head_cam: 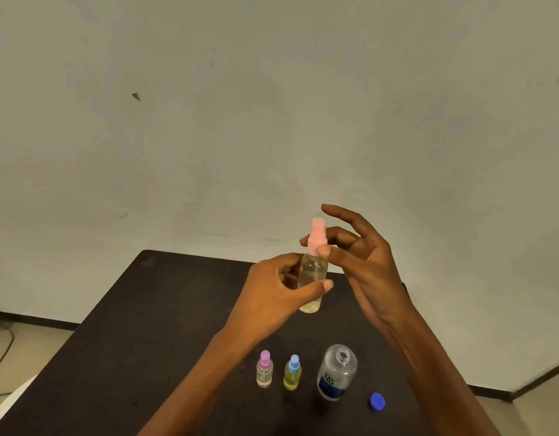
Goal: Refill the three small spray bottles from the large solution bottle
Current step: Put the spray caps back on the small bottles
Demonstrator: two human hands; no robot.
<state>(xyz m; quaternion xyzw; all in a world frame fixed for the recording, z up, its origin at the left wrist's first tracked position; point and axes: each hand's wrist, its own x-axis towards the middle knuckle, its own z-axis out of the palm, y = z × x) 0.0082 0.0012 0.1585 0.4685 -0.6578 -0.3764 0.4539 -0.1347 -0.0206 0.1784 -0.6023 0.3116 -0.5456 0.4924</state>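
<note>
Standing upright mid-frame, the spray bottle (314, 269) is gripped by the left hand (271, 297), its pink cap (317, 237) (directly above) pinched by the right hand (366, 269).

Pink-capped clear bottle (312, 278), purple-capped bottle (265, 369), blue-capped yellow bottle (292, 374), blue loose cap (377, 401), black table (146, 341)

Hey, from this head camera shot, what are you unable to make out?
Head view only.
Large solution bottle: label text too small; liquid level unclear through clear wall.
Pink spray head: blurred top; right hand pinches over its collar.
Held spray bottle: middle hidden by fingers of the left hand.
Table: near edge cut off by the frame.
</note>
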